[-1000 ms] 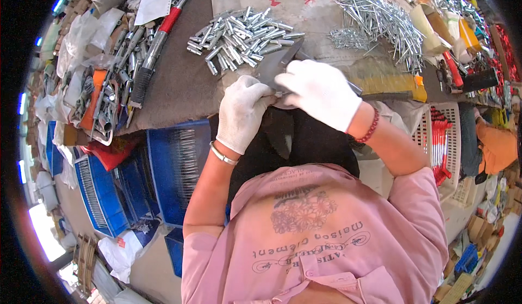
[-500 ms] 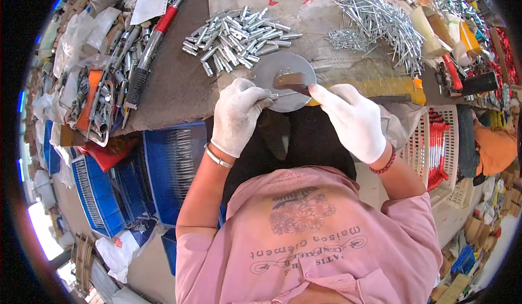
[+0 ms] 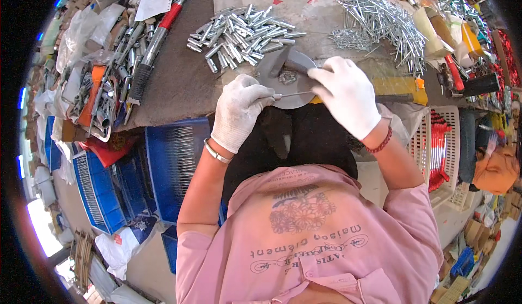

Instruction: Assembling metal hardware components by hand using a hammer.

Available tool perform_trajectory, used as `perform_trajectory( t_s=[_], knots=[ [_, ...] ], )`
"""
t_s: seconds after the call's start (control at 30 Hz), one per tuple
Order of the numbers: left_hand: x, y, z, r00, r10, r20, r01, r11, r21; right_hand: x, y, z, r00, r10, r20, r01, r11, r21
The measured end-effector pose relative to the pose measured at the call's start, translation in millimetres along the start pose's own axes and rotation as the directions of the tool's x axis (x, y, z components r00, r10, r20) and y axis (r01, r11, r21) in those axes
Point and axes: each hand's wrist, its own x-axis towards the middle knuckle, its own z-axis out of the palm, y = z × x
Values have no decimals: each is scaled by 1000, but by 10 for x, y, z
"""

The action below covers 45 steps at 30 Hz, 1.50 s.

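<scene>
Both my hands wear white gloves and work over a round grey metal disc at the table's near edge. My left hand pinches a short shiny metal sleeve, with a thin metal rod running from it toward my right hand. My right hand grips a hammer, its blurred dark head tilted up above the disc. The right fingertips come close to the rod's far end; whether they touch it I cannot tell. A worn patch shows in the disc's middle.
Beyond the disc lies a pile of metal sleeves, and to its right a heap of thin pins. Tools and sockets crowd the left. Blue bins stand below at left, a white basket of red-handled parts at right.
The hammer head has swung up from low over the disc and uncovered its middle. My right hand has risen slightly, and more of the rod shows. The left hand keeps its pinch.
</scene>
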Motion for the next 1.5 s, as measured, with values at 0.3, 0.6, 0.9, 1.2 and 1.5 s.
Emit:
perform_trajectory(
  t_s=[0.3, 0.6, 0.9, 1.2, 1.5],
  knots=[
    [-135, 202, 44, 975, -6, -222, 43, 986, 163, -327, -365, 163, 874, 177, 452, -433, 705, 561],
    [-433, 429, 155, 707, -693, 141, 631, 528, -569, -317, -717, 174, 639, 220, 737, -768, 219, 601],
    [-831, 425, -334, 659, -752, -24, 533, 489, -690, -328, -778, 226, 850, 182, 494, -510, 518, 687],
    [-3899, -1339, -1080, 201, -701, -685, 904, 402, -146, -46, -163, 227, 873, 390, 292, -449, 411, 793],
    [-4457, -1945, -1305, -252, -807, -533, 960, -278, -32, -147, -173, 309, 877, 434, 206, -421, 487, 765]
  ],
)
